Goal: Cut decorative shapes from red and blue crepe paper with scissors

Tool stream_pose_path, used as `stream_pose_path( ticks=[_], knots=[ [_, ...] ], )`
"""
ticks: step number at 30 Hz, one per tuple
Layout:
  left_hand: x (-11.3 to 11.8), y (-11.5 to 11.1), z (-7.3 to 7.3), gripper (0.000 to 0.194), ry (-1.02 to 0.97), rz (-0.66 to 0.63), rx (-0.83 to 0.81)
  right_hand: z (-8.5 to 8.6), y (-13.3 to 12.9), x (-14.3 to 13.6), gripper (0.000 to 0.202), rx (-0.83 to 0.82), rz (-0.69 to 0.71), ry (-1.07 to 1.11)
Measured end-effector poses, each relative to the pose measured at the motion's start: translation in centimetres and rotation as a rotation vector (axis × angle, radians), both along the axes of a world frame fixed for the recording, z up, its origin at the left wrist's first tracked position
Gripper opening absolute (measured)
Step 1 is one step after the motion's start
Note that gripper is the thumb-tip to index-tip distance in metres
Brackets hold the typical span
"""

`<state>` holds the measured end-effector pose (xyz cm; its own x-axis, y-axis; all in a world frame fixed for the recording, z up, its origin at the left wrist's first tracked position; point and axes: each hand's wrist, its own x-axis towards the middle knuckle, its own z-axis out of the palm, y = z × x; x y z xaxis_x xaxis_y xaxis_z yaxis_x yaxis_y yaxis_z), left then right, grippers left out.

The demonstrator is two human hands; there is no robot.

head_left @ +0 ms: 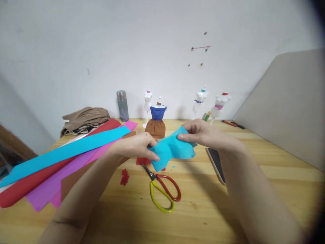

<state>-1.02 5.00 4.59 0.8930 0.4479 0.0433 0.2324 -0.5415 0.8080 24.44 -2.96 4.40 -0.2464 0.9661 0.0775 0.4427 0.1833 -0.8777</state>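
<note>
Although one far mannequin (159, 101) already wore a blue top (157, 113) and brown skirt (156, 128), my left grip (138, 145) and right grip (203, 134), clamped on turquoise cloth (172, 147), held it unattached beyond the scissors (152, 176).

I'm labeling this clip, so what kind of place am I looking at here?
Probably a small craft or sewing workspace: miniature dress forms, one in a blue and brown outfit, stand near the wall, scissors lie on the wooden table, and colored sheets are piled at left.
</note>
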Motion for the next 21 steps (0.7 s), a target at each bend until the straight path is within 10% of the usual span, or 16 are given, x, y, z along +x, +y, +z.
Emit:
stream_pose_path(
  ticks=[7, 21],
  knots=[
    [-0.1, 0.1, 0.4, 0.023, 0.227, -0.154, 0.045, -0.2, 0.5, -0.5, 0.055, 0.132, -0.104, 0.015],
    [-0.5, 0.4, 0.3, 0.029, 0.074, -0.039, -0.041, -1.2, 1.5, -1.9, 0.058, 0.255, -0.315, 0.05]
  ],
)
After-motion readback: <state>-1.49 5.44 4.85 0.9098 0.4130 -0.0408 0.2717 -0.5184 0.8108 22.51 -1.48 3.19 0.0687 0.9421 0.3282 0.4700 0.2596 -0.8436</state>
